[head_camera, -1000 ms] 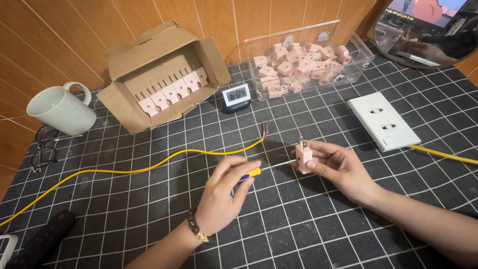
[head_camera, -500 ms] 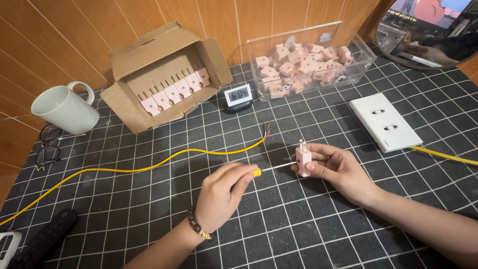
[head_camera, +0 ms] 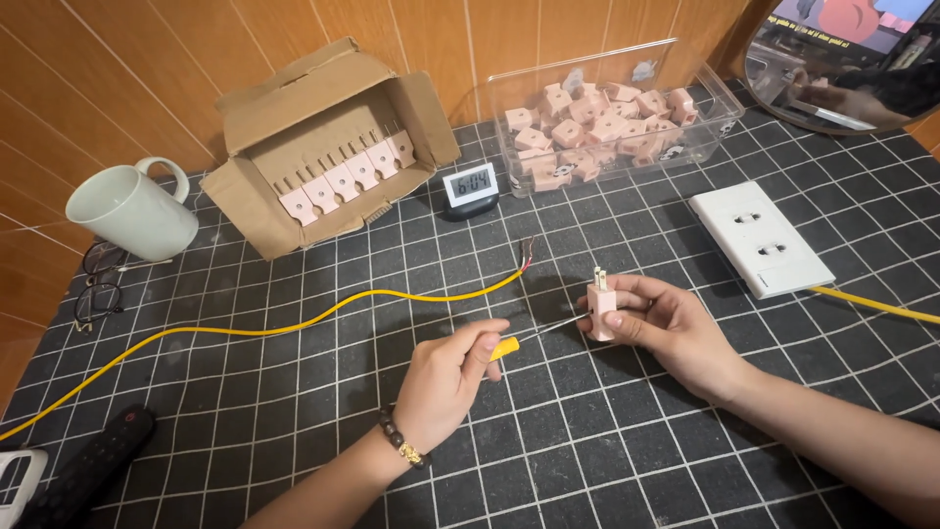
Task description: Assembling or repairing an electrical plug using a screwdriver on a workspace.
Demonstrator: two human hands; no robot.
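Observation:
My right hand [head_camera: 666, 328] holds a small pink plug [head_camera: 601, 306] upright, its two metal prongs pointing up. My left hand [head_camera: 446, 382] grips a screwdriver with a yellow handle [head_camera: 503, 347]; its thin metal shaft reaches right, and the tip meets the side of the plug. A yellow cable [head_camera: 294, 328] lies on the black gridded mat [head_camera: 548, 451] just behind my hands, its stripped end [head_camera: 529, 250] showing bare wires near the plug.
An open cardboard box [head_camera: 323, 147] with pink plugs stands at the back left, a clear bin [head_camera: 607, 118] of pink plugs at the back right. A small digital clock [head_camera: 470, 186], white mug [head_camera: 127, 211], glasses [head_camera: 98, 289], white socket plate [head_camera: 759, 240] and dark remote [head_camera: 88, 465] lie around.
Both hands stay nearly in place. My left hand has turned slightly on the screwdriver handle, with the shaft still against the plug.

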